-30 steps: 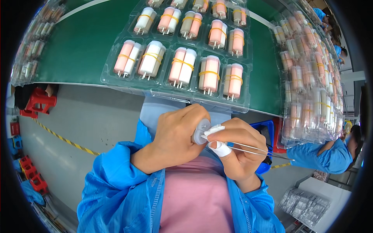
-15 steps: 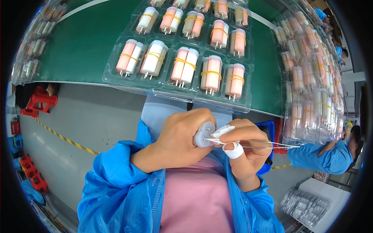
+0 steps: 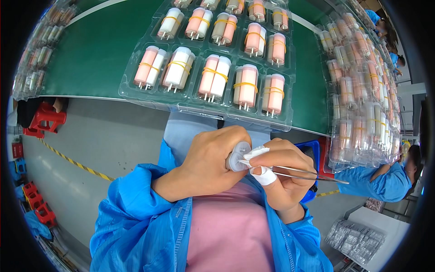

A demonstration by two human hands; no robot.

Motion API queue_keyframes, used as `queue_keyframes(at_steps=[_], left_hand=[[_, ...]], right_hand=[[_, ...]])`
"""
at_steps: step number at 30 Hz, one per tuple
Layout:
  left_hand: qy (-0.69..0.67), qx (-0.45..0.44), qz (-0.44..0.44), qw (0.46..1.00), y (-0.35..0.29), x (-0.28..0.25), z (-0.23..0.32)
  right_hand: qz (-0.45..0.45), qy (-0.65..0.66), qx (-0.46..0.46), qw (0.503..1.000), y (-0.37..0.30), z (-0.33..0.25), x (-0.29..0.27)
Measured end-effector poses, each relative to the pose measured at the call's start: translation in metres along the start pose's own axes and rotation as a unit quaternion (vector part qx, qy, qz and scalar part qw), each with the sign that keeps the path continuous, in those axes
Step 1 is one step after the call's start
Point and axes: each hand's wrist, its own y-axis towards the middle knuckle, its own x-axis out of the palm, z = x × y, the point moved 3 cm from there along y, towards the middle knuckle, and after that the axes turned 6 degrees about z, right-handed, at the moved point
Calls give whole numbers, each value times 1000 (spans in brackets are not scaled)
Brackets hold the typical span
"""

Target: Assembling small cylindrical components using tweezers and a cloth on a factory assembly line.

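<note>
My left hand (image 3: 209, 161) is closed around a small white cylindrical part (image 3: 237, 156), its round end facing right. My right hand (image 3: 278, 174) pinches thin metal tweezers (image 3: 308, 174) with their tips at that round end; the thumb wears white tape and a bit of white cloth or tape shows at the tips. Both hands are held close to my chest, just below the table edge. Above them a clear plastic tray (image 3: 149, 93) holds pairs of pink and white cylinders (image 3: 215, 77) bound with yellow rubber bands.
The tray lies on a green table top (image 3: 95, 50). Tall stacks of filled clear trays (image 3: 362, 99) stand at the right, and more at the far left (image 3: 31, 72). Another person in a blue coat (image 3: 385, 183) sits at the right. Red stools (image 3: 43, 120) stand on the grey floor.
The tweezers have tilted a little as my right hand shifted at the part's end. My left hand keeps its grip in the same place.
</note>
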Motion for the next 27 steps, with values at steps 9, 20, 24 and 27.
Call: queue_keyframes(at_steps=[9, 20, 24, 27], left_hand=[[9, 15, 14, 1000, -1, 3, -3], [-44, -6, -27, 999, -1, 0, 5], [-76, -28, -40, 996, -1, 1, 4], [-81, -37, -43, 995, -1, 1, 5]], right_hand=[[-14, -41, -37, 998, 3, -4, 0], [46, 27, 25, 998, 0, 3, -13], [13, 35, 14, 999, 3, 2, -10], [13, 37, 15, 999, 3, 3, -9]])
